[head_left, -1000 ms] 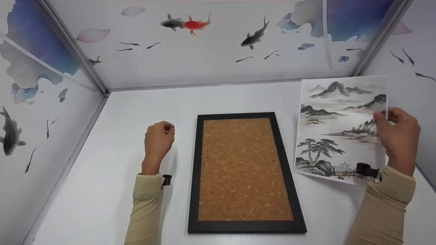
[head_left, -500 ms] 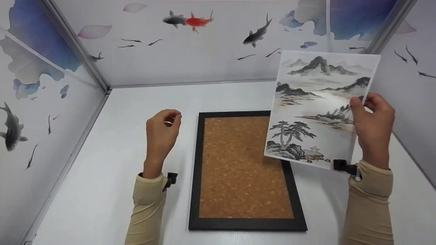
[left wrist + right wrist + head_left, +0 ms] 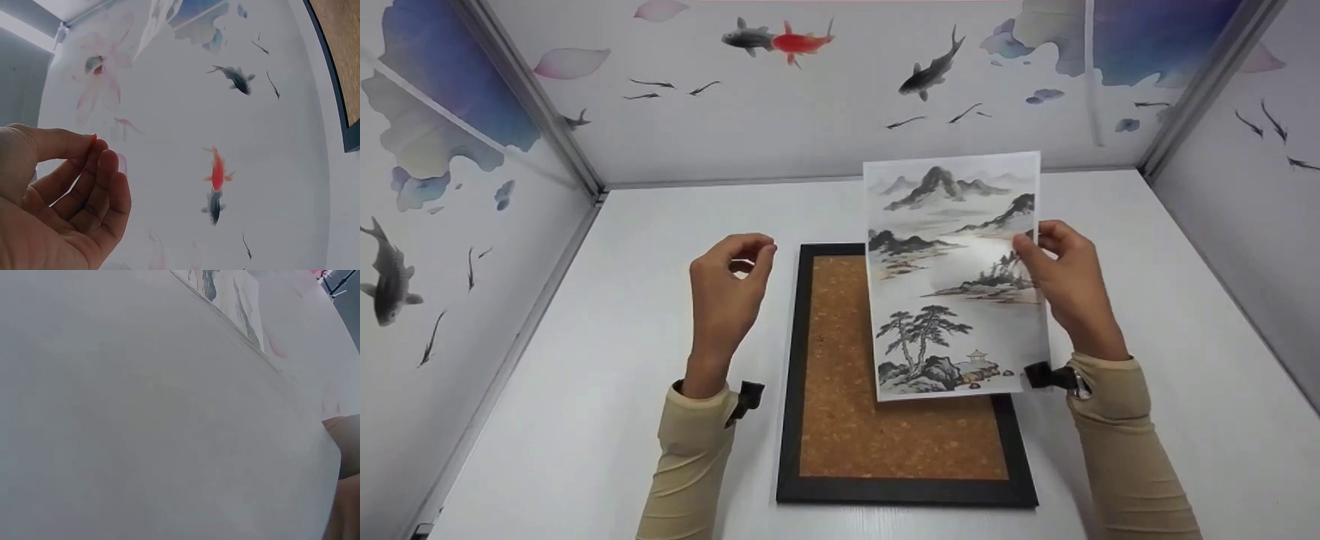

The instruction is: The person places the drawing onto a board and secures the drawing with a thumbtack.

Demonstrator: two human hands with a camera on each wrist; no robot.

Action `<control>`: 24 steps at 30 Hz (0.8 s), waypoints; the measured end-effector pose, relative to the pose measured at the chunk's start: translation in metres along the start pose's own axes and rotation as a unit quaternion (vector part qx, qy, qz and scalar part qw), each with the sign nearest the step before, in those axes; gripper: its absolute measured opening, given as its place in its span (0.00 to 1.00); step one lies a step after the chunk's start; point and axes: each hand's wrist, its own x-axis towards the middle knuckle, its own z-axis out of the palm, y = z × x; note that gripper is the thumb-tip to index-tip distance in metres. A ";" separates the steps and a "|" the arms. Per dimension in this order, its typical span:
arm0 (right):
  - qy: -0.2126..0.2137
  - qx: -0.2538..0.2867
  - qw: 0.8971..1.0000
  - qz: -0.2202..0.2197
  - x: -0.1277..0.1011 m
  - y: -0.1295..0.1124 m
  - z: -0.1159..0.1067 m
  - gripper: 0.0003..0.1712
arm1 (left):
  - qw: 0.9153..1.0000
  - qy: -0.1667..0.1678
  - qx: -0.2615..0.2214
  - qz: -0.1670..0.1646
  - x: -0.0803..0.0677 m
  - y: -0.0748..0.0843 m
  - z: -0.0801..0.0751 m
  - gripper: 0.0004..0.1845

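In the head view my right hand [image 3: 1072, 281] pinches the right edge of a paper print [image 3: 960, 277] with an ink landscape of mountains and pines. The sheet is held raised and covers the upper right part of a black-framed cork board [image 3: 840, 420]. In the right wrist view the white sheet [image 3: 169, 416] fills most of the picture. My left hand [image 3: 727, 289] is up at the board's left, thumb and index finger pinched together. Between those fingertips, the left wrist view shows a tiny red thing [image 3: 94, 137], mostly hidden by the fingers.
The board lies on a white table [image 3: 645, 450]. White panels printed with fish and petals [image 3: 810, 142] enclose the table at the back and both sides. Grey metal corner posts [image 3: 562, 142] join the panels. A small black camera [image 3: 748, 397] sits at each wrist.
My right hand has carried the print leftward from beside the board to over it, rising and then lowering somewhat. My left hand has moved a little up and right, still pinching.
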 end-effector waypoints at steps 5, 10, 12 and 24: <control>-0.041 0.022 0.998 0.031 0.002 0.011 0.020 0.24 | 1.000 0.000 -0.002 -0.001 0.000 -0.003 0.001 0.06; -0.065 0.026 0.996 0.064 0.004 0.021 0.035 0.23 | 1.000 -0.002 0.000 -0.001 0.001 -0.004 0.003 0.06; -0.071 0.027 0.995 0.071 0.005 0.025 0.042 0.23 | 1.000 -0.004 -0.003 -0.001 0.001 -0.004 0.005 0.06; -0.169 -0.003 0.981 0.096 0.002 0.050 0.065 0.18 | 0.999 -0.036 -0.018 -0.013 -0.004 -0.004 0.020 0.07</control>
